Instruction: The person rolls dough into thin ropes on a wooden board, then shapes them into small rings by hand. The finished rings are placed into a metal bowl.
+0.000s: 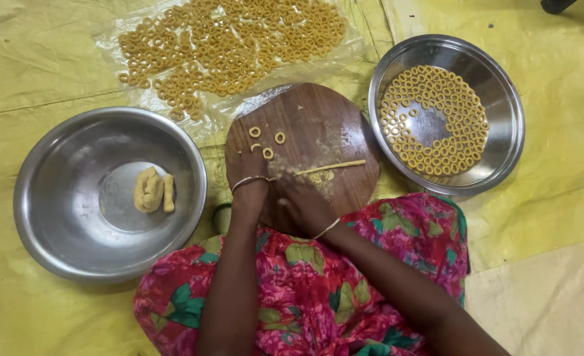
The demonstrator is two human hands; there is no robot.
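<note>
A round wooden board [318, 112] lies in front of my lap. On it are three small dough rings [255, 132] and a thin dough rope [331, 166]. My left hand [247, 165], a bangle at its wrist, rests fingers-down on the board's left side, right beside the rings. What its fingertips pinch is hidden. My right hand [300, 196] lies over the near end of the dough rope, which sticks out to the right from under its fingers. Crumbs of dough are scattered around the rope.
A steel bowl [48, 198] on the left holds a lump of yellow dough [152, 190]. A steel plate [503, 86] on the right carries several rings in circles. Many more rings [226, 46] lie on a clear plastic sheet at the back, over yellow floor covering.
</note>
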